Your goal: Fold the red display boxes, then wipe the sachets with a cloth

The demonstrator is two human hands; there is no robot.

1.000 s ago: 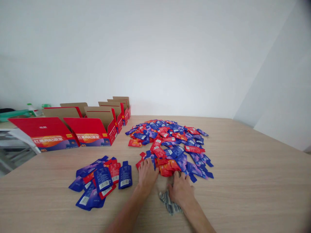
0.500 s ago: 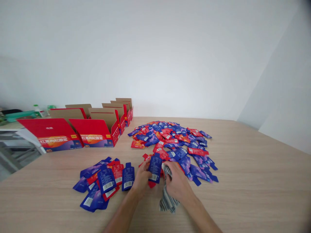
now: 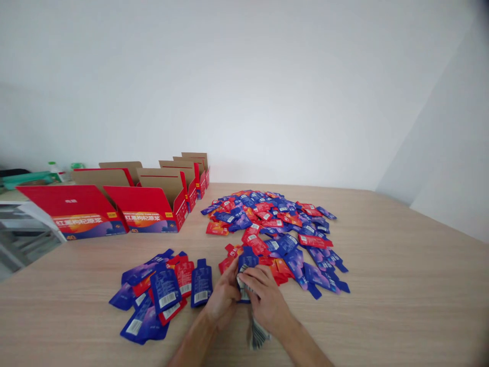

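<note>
My left hand (image 3: 223, 300) grips a blue pouch (image 3: 245, 266) just in front of me, above the wooden table (image 3: 401, 285). My right hand (image 3: 263, 298) is closed on a striped cloth (image 3: 257, 334) and presses it against the lower part of that pouch. A big heap of red and blue pouches (image 3: 275, 229) lies just beyond my hands. To the left lies a smaller group of pouches (image 3: 164, 290), mostly blue, spread flat.
Open red cardboard boxes (image 3: 148, 209) stand in a row at the table's back left, flaps up. Beyond the left table edge are a shelf and green items (image 3: 26, 178). White walls close off the back and right.
My left hand lifted a blue pouch off the near edge of the heap. My right hand brought the striped cloth up from the table onto that pouch.
</note>
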